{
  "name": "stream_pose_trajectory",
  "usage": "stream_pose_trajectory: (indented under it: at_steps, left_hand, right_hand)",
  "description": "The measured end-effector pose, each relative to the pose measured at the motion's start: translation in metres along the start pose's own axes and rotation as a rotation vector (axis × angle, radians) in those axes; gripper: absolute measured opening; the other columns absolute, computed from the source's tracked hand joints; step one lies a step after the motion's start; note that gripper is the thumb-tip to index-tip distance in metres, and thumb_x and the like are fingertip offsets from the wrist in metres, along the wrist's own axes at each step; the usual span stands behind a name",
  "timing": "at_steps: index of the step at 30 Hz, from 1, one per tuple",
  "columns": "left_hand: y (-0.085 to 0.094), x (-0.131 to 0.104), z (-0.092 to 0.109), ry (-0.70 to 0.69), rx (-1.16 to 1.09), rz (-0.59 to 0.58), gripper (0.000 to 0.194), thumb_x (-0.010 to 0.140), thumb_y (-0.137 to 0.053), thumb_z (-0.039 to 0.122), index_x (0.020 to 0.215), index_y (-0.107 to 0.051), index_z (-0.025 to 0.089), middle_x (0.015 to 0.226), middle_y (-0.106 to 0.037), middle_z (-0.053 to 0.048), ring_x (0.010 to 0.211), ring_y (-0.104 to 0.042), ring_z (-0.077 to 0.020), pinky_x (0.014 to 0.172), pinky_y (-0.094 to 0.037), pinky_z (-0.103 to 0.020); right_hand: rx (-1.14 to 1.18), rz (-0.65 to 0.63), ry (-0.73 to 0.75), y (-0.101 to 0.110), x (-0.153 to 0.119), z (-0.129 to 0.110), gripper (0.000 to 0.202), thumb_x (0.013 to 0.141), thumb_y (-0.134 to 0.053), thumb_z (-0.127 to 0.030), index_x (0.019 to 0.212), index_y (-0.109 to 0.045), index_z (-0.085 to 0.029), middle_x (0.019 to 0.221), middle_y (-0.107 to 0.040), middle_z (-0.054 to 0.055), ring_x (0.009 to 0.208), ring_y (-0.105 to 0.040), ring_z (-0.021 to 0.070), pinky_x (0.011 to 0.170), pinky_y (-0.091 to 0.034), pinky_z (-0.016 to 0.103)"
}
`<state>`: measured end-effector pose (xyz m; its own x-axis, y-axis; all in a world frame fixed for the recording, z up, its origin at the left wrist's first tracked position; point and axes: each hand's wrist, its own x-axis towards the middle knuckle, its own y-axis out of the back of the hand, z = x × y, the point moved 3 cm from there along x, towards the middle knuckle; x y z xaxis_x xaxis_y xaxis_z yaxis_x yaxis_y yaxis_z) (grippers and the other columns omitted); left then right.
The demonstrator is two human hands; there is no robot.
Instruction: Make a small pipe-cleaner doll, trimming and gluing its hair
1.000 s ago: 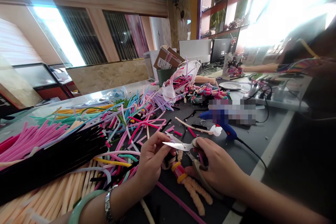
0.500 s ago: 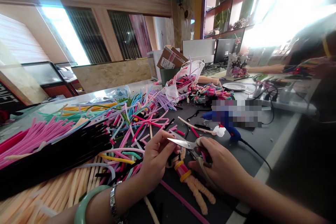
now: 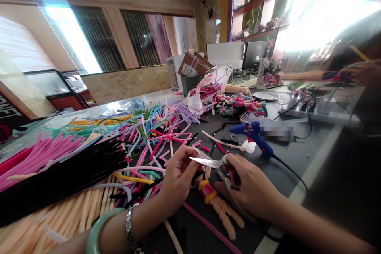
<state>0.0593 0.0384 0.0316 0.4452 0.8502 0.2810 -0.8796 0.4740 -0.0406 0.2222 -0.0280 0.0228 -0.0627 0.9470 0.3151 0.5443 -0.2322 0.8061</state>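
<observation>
Scissors (image 3: 211, 162) with partly spread silver blades are gripped by my right hand (image 3: 253, 186), its fingers through the handles. The blade tips point left, close to the fingertips of my left hand (image 3: 178, 174). Those fingers are pinched at the black head end of a pipe-cleaner doll; what exactly lies between them is mostly hidden. The doll (image 3: 210, 192) has a red body with yellow bands and peach twisted legs pointing down to the right, between my two hands.
Peach stems (image 3: 68, 214), a black bundle (image 3: 65, 170) and pink stems (image 3: 56, 154) cover the left side. Right of centre lie a blue glue gun (image 3: 256, 137) with its cord and a phone (image 3: 278, 129). A power strip (image 3: 321, 117) and white plate (image 3: 266, 96) sit farther back.
The view has shifted very slightly. Both hands, the scissors and the doll keep nearly the same positions.
</observation>
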Motion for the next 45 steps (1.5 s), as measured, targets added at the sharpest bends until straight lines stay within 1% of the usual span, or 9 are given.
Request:
stream_pose_trajectory:
  at_steps: [6,11,16,24,31,36,38,41,45]
  left_hand:
    - [0.003,0.001,-0.001,-0.03,0.025,0.004,0.015,0.085,-0.059,0.031,0.08,-0.054,0.018,0.068,-0.057,0.002,0.052,-0.049,-0.0072,0.045,-0.039,-0.017]
    - [0.003,0.001,0.0,-0.045,0.05,0.023,0.016,0.084,-0.06,0.032,0.081,-0.056,0.018,0.069,-0.058,0.001,0.055,-0.051,-0.0076,0.046,-0.038,-0.016]
    - [0.002,0.0,0.002,-0.062,0.05,0.003,0.017,0.085,-0.06,0.033,0.081,-0.055,0.018,0.066,-0.057,0.003,0.059,-0.055,-0.0078,0.051,-0.042,-0.016]
    - [0.003,0.0,-0.001,-0.048,0.032,0.001,0.018,0.086,-0.058,0.035,0.082,-0.054,0.018,0.066,-0.057,0.003,0.054,-0.051,-0.0066,0.047,-0.041,-0.016]
    - [-0.001,0.0,0.003,-0.034,0.021,-0.021,0.021,0.085,-0.059,0.035,0.078,-0.053,0.017,0.065,-0.057,0.002,0.057,-0.054,-0.0073,0.049,-0.042,-0.016]
    - [-0.002,0.0,0.003,-0.013,0.014,0.011,0.02,0.084,-0.059,0.035,0.079,-0.052,0.017,0.067,-0.057,0.002,0.055,-0.053,-0.0068,0.043,-0.037,-0.015]
    - [-0.002,0.0,0.003,-0.01,0.019,0.021,0.02,0.084,-0.059,0.035,0.078,-0.052,0.017,0.068,-0.057,0.002,0.054,-0.052,-0.0064,0.042,-0.037,-0.015]
    - [-0.001,0.0,0.003,-0.01,0.023,0.027,0.02,0.084,-0.059,0.034,0.078,-0.052,0.017,0.068,-0.057,0.002,0.055,-0.053,-0.0065,0.042,-0.037,-0.014]
    - [-0.001,0.0,0.004,-0.008,0.015,0.034,0.02,0.084,-0.059,0.034,0.078,-0.052,0.016,0.066,-0.058,0.002,0.059,-0.056,-0.0075,0.048,-0.042,-0.015]
  right_hand:
    - [0.011,-0.013,-0.008,0.001,0.0,-0.001,0.024,0.08,-0.059,-0.039,0.087,-0.047,-0.021,0.083,-0.057,0.004,0.074,-0.052,0.0209,0.067,-0.042,0.033]
    - [0.008,-0.015,-0.022,0.001,0.0,0.0,0.025,0.08,-0.059,-0.043,0.083,-0.047,-0.022,0.078,-0.056,0.002,0.069,-0.051,0.0186,0.062,-0.039,0.03]
    - [0.003,-0.012,-0.033,0.0,0.0,0.002,0.028,0.08,-0.059,-0.045,0.076,-0.043,-0.022,0.071,-0.053,-0.001,0.062,-0.047,0.0163,0.057,-0.036,0.027]
    - [-0.009,0.013,-0.036,0.0,0.001,0.002,0.024,0.078,-0.059,-0.039,0.073,-0.042,-0.023,0.068,-0.052,-0.002,0.059,-0.044,0.0148,0.055,-0.032,0.026]
    - [-0.029,0.011,-0.051,-0.002,0.001,0.007,0.03,0.08,-0.058,-0.039,0.067,-0.037,-0.023,0.06,-0.046,-0.005,0.054,-0.04,0.0135,0.052,-0.028,0.025]
    - [0.034,0.072,-0.085,0.001,0.002,0.009,0.031,0.082,-0.056,-0.041,0.068,-0.036,-0.024,0.058,-0.043,-0.006,0.053,-0.037,0.0128,0.051,-0.03,0.024]
    - [0.055,0.09,-0.1,0.002,0.002,0.009,0.032,0.08,-0.058,-0.043,0.069,-0.036,-0.024,0.06,-0.044,-0.006,0.054,-0.038,0.0132,0.051,-0.031,0.024]
    - [0.052,0.1,-0.073,0.004,0.002,0.006,0.032,0.075,-0.063,-0.044,0.076,-0.039,-0.023,0.073,-0.05,-0.002,0.064,-0.045,0.0161,0.058,-0.037,0.027]
    - [0.049,0.069,-0.049,0.003,0.002,0.002,0.029,0.075,-0.064,-0.038,0.084,-0.042,-0.022,0.085,-0.053,0.003,0.074,-0.049,0.0198,0.066,-0.041,0.032]
